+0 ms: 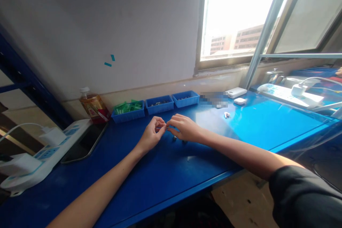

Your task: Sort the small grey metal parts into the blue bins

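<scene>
My left hand (154,131) and my right hand (184,127) meet fingertip to fingertip above the blue table (149,185). Both are pinched closed around something tiny between them, too small to name. Under my right hand, a small dark metallic piece (174,138) lies on the table, with another dark bit beside it. Just beyond the hands stand three blue bins in a row: the left bin (128,117) holds green strips (128,107), while the middle bin (160,108) and the right bin (186,102) hold small metallic parts.
At left are a drink bottle (93,106), a dark-screened phone (84,142) and a white power strip (50,153) with plugs. White earbuds (227,115), a small white case (239,101) and a white device (236,92) lie at right. A metal frame post (258,57) rises by the window.
</scene>
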Demonstrator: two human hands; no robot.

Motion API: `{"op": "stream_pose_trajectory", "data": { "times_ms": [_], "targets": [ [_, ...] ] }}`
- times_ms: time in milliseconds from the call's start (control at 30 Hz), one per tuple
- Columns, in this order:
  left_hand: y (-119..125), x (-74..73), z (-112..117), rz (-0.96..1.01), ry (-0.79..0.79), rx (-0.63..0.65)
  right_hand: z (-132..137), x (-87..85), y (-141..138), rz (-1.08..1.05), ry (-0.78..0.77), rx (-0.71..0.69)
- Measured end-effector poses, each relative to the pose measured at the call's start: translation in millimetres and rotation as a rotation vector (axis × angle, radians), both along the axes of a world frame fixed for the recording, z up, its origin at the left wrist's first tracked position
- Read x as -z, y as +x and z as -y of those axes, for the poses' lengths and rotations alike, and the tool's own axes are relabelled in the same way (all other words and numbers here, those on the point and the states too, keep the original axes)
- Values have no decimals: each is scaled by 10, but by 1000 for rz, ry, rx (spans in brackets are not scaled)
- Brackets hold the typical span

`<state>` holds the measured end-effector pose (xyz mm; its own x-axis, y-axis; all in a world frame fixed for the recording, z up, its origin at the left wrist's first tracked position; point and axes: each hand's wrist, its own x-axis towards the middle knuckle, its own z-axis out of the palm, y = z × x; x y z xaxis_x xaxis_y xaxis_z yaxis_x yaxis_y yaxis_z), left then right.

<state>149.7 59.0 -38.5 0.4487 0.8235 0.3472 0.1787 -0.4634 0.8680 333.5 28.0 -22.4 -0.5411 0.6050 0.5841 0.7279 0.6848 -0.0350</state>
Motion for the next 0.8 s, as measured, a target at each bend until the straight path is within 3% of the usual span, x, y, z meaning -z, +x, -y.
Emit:
{"op": "stream_pose_trajectory", "data": {
  "times_ms": [133,233,300,367,433,500,600,700,800],
  "targets": [
    [-3,3,-7,18,-35,30,50,-4,14,15,103,15],
    [-4,-12,27,-53,16,26,1,-177,89,-41,240,30],
    [0,-38,85,-204,144,38,-118,-375,197,-143,320,150],
    [9,-72,157,-402,334,105,-270,-565,332,-226,322,373],
    [21,-104,219,-568,504,188,-384,-662,452,-184,160,559],
    [29,-121,250,-672,589,216,-399,-620,514,-68,-74,559],
    [30,-112,245,-725,584,159,-250,-381,475,106,-334,290],
    [29,-84,225,-747,570,115,-76,-156,365,202,-453,123],
    [33,-67,218,-757,575,108,-20,-60,290,185,-480,140]
  ]
}}
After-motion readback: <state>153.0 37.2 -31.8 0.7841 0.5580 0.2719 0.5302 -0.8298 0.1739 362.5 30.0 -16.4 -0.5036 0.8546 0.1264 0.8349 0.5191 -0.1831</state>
